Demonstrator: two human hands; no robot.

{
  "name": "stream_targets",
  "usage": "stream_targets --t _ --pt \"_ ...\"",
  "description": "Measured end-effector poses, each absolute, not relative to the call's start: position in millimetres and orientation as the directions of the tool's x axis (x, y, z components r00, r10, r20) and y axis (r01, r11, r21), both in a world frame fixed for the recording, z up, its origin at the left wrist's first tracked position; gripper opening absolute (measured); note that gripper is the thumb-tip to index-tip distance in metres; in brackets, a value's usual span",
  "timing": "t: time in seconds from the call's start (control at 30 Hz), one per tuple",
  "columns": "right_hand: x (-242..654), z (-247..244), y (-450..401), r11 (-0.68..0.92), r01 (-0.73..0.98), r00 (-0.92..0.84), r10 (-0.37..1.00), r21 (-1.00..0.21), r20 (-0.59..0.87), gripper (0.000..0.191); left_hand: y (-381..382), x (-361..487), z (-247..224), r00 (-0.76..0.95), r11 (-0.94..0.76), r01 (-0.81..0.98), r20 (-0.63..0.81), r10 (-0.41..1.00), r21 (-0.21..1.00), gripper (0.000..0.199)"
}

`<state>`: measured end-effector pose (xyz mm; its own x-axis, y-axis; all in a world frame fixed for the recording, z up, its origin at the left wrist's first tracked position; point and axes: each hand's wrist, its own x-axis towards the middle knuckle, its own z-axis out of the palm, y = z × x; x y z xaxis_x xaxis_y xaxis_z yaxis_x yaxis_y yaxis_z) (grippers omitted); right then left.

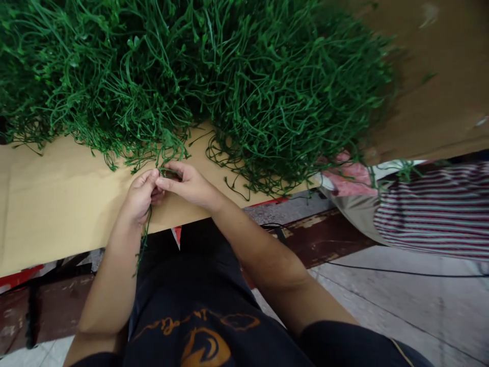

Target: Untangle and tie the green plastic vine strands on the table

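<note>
My left hand [142, 194] is closed on a thin green plastic stem [144, 239], whose loose end hangs down past the table's front edge. Touching it at the fingertips is my right hand [187, 184], its thumb and fingers pinched round the upper part of green stems. Just beyond both hands rises a large heap of green plastic stems [229, 86] with small forked tips. Some strands of the heap reach my fingers, so where the held piece ends is hard to tell.
Tan board [57, 199] covers the tabletop in front of me. At the right are a pink cloth [353, 178] and a person's striped clothing [439, 214]. A black cable [405, 272] crosses the floor beside a dark red beam [328, 242].
</note>
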<state>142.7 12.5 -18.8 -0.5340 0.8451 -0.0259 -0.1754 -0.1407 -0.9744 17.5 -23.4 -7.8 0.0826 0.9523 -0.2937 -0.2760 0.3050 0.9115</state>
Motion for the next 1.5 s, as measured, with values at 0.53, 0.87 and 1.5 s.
stream_targets --t 0.53,0.87,1.5 --pt "155 -25 2 0.008 -0.135 -0.523 0.849 -0.991 0.078 0.044 -24 19 -7 0.062 0.297 -0.245 -0.291 0.955 0.923 0.043" --pt "157 -20 7 0.22 0.045 -0.484 0.858 -0.974 0.172 0.015 -25 18 -7 0.095 0.29 -0.195 -0.277 0.956 0.937 0.045" --pt "168 -16 15 0.368 0.239 -0.346 0.897 -0.899 0.275 0.022 -30 23 -12 0.086 0.145 0.05 -0.149 0.985 0.988 0.045"
